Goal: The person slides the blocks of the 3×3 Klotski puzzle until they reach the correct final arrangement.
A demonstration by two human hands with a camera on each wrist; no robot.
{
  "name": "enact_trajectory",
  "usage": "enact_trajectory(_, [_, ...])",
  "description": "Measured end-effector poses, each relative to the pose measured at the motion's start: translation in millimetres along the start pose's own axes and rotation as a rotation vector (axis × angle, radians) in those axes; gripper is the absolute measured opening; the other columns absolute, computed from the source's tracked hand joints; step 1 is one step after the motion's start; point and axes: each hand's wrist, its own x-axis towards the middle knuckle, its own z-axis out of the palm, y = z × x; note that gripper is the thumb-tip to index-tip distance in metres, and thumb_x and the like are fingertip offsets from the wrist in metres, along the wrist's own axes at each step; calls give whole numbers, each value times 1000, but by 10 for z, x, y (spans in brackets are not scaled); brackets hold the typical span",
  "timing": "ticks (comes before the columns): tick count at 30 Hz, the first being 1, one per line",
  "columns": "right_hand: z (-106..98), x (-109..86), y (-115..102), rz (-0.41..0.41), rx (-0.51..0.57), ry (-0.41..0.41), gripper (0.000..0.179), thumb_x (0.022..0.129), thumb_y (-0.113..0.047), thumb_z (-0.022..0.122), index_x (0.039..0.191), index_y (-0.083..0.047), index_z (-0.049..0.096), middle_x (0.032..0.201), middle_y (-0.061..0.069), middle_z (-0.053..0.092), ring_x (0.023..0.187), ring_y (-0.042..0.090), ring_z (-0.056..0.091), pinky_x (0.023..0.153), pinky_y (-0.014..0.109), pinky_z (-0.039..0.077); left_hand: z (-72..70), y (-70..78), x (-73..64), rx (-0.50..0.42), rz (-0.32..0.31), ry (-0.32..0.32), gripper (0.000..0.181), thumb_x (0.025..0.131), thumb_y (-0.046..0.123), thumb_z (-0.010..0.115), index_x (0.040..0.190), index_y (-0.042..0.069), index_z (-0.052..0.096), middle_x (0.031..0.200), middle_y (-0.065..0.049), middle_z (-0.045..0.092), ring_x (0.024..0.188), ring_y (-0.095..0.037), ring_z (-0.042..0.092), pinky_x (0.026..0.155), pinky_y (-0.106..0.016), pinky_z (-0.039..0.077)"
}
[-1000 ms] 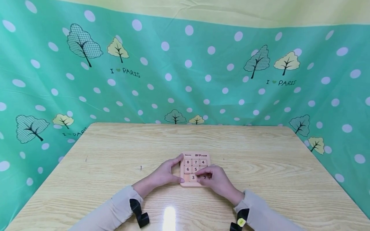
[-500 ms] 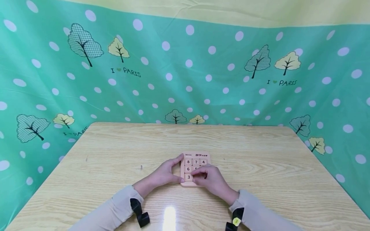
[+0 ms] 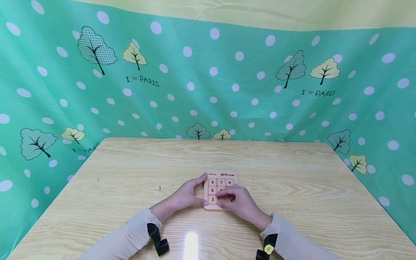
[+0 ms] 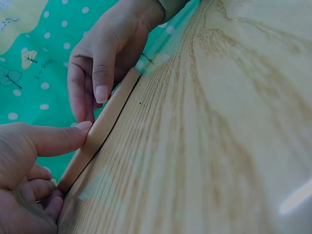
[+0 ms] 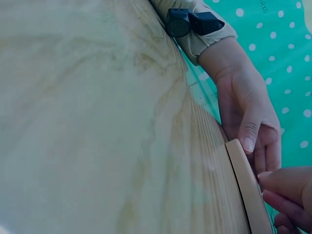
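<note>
A pink number sliding puzzle (image 3: 217, 173) lies flat on the table, its numbered tiles set in rows. My left hand (image 3: 185, 195) holds its left side, thumb at the near corner and index finger at the far one. Tile 3 (image 3: 212, 199) fills the near left corner, under tiles 8 and 6. Over the near rows is my right hand (image 3: 242, 204), thumb and index fingertips apart, right beside tile 3's right edge. It hides several tiles. Both wrist views show the puzzle's side edge (image 4: 105, 124), with the left hand (image 5: 248, 102) and right hand (image 5: 295, 195) meeting over it.
The wood-grain table (image 3: 130, 166) stretches around the puzzle, with a bright light reflection (image 3: 191, 245) near its front. A green dotted cloth (image 3: 201, 97) with printed trees hangs behind. Black wrist cameras (image 3: 161, 246) sit on both sleeves.
Tile 3 has slid left into the near left corner, and my right hand has shifted left with it. The left hand keeps its hold; little has moved in the last half second.
</note>
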Motion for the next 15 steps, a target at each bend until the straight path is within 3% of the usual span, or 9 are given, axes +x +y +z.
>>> enact_trajectory(5, [-119,-39,42,24,18,-11,29,77,-17,77,105,-14,72,100,-5,66,95,15,56,82,25,46,14,-2,8,17,-14,13,96,70,12,81,147,3,25,153,-11,26,142,-28,19,116,-43,13])
enact_trajectory(15, [-307,-135,160,87,-13,38,27,74,-14,78,101,-15,73,97,-5,67,84,14,53,73,24,45,23,-17,18,17,-36,23,96,69,12,81,147,4,27,153,-8,26,142,-27,19,116,-43,11])
